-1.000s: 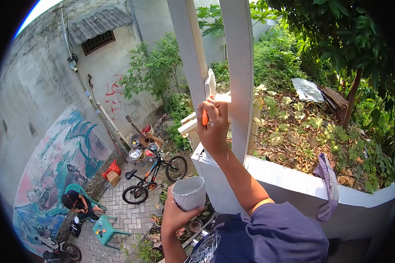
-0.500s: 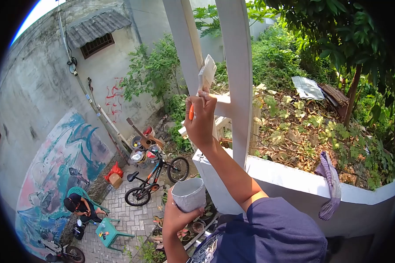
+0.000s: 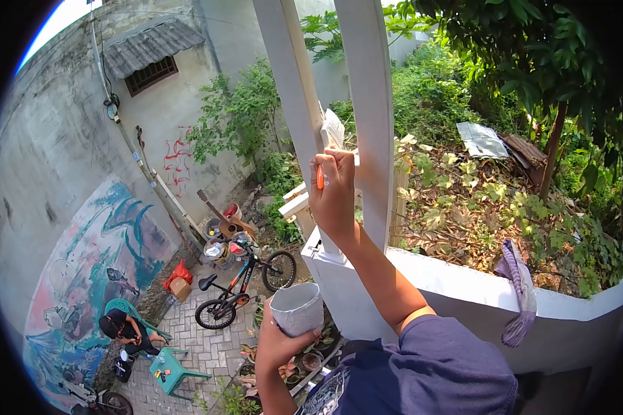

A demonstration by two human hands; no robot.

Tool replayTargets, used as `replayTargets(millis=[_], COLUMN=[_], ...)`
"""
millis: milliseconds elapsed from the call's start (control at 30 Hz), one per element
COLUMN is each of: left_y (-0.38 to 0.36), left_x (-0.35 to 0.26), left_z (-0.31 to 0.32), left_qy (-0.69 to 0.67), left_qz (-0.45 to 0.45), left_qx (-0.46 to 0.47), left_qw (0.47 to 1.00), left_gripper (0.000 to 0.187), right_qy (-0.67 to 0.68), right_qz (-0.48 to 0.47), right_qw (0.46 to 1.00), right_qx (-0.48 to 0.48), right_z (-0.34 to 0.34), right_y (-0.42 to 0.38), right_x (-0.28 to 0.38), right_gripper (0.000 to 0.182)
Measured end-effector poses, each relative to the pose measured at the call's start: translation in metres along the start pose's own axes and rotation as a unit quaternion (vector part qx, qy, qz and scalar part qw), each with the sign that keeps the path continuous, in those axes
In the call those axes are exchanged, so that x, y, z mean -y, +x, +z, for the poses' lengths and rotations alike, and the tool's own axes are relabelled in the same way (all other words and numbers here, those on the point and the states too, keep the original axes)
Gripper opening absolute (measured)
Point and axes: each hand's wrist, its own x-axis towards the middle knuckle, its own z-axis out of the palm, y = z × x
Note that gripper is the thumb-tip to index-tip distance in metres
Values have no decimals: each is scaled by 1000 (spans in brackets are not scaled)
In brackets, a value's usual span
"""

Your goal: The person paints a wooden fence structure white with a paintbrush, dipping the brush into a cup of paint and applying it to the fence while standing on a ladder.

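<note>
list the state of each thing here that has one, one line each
right hand: raised, gripping the paintbrush
paintbrush: bristles against the left white post
left hand: holding the paint cup
paint cup: upright, open
rag: draped over the white ledge
bicycle: parked upright below

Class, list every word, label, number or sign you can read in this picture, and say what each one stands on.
No text can be read.
Red spray marks on the grey wall: scrawl, not legible.
Mural: pictures only.
Cup in the left hand and brush in the right hand: no label visible.
</note>
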Motion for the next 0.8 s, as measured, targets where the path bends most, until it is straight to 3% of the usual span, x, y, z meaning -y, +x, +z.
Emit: replayTargets(millis=[167, 233, 367, 600, 700, 767, 800], left_y=[0, 1, 2, 2, 2, 2, 2], left_x=[-1, 4, 2, -3, 5, 6, 4], left_z=[-2, -3, -4, -1, -3, -4, -4], left_qy=[0, -5, -7, 16, 3, -6, 3], left_qz=[7, -3, 0, -7, -8, -8, -8], left_qx=[2, -3, 0, 10, 8, 5, 1], left_qw=[1000, 1000, 1000, 1000, 1000, 1000, 1000], left_gripper=[93, 93, 93, 91, 92, 92, 93], right_qy=[21, -88, -108, -73, 21, 63, 78], right_qz=[-25, -58, -69, -18, 13, -43, -21], right_qw=[999, 993, 989, 991, 997, 996, 994], right_qx=[-14, 49, 73, 113, 72, -47, -74], right_z=[-2, -1, -1, -21, -39, -44, -46], right_y=[13, 13, 12, 0, 4, 7, 10], right_x=[17, 23, 19, 25, 28, 30, 36], right_gripper=[36, 37, 34, 37, 32, 26, 23])
